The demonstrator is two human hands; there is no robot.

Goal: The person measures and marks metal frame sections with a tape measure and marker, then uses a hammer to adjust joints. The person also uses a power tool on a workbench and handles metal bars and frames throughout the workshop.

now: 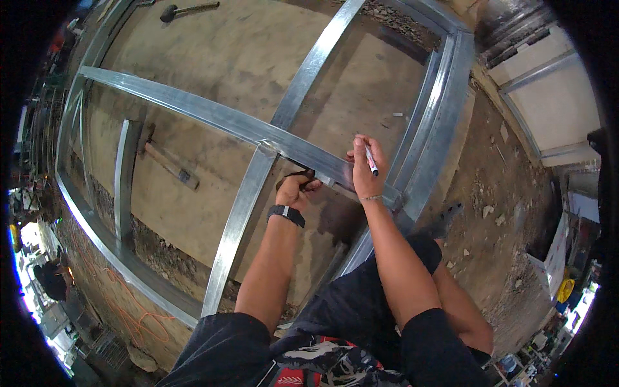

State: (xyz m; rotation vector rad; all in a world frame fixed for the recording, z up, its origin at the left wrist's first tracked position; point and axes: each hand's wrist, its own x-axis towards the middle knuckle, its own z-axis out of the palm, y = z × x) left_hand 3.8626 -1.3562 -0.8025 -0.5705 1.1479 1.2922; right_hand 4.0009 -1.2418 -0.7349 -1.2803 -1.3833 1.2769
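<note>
A silver metal frame of square tubes lies before me, with a long crossbar (187, 103) running to my hands. Under the near side of that bar my left hand (296, 192) is closed on a dark object (298, 175), mostly hidden by the fingers. A small pale edge (327, 182) shows along the bar just right of it. My right hand (369, 169) rests at the bar near its right end, gripping a white marker pen (371, 160) with a dark end. A shorter crosspiece (242, 226) meets the bar left of my hands.
A wooden-handled hammer (169, 166) lies on the brown board (193, 200) inside the frame; a mallet (187, 10) lies at the far left. A loose tube (126, 180) stands out within the left bay. Orange cord (138, 316) tangles on the floor outside. Another person (53, 278) is at far left.
</note>
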